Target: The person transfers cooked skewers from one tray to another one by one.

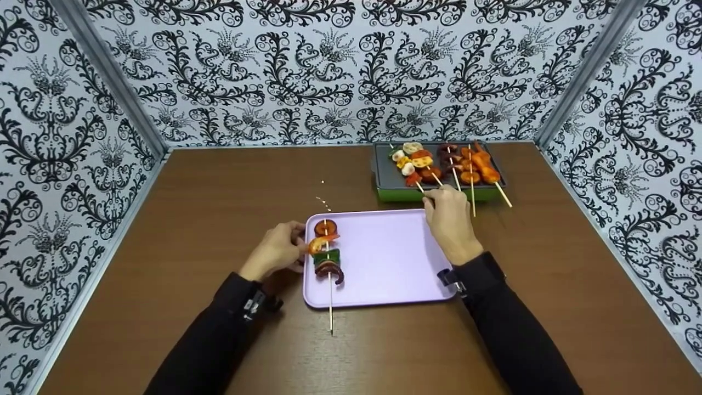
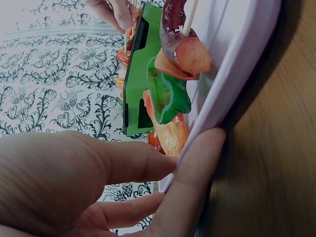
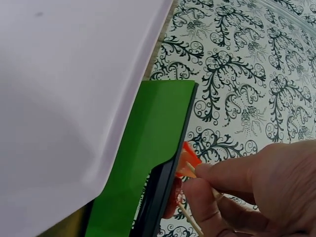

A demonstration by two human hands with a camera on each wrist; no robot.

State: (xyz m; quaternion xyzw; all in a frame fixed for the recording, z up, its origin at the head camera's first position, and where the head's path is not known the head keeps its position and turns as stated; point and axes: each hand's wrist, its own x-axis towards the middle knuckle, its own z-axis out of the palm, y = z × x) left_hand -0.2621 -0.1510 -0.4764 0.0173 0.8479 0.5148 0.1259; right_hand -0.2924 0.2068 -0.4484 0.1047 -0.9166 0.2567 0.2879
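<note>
My left hand [image 1: 277, 249] pinches the left rim of a lilac tray [image 1: 389, 258], thumb above and fingers at the outside and below. Lengthwise near that rim lies a skewer [image 1: 327, 256] with a round brown slice, a shrimp, green pepper and a dark curled piece; its stick overhangs the front edge. My right hand [image 1: 452, 225], above the tray's far right corner, pinches the stick of a vegetable skewer [image 1: 407, 167] between thumb and forefinger. That skewer's food is over a green grill box [image 1: 386, 194] with a grey top; in the right wrist view an orange-red piece [image 3: 186, 160] shows by the fingertips.
Several other skewers [image 1: 482, 164] lie on the grill's top, their sticks jutting over its front side. The brown table [image 1: 219, 192] is enclosed by white walls [image 1: 329, 71] with black scroll patterns. Small pale marks [image 1: 323, 203] show on the table behind the tray.
</note>
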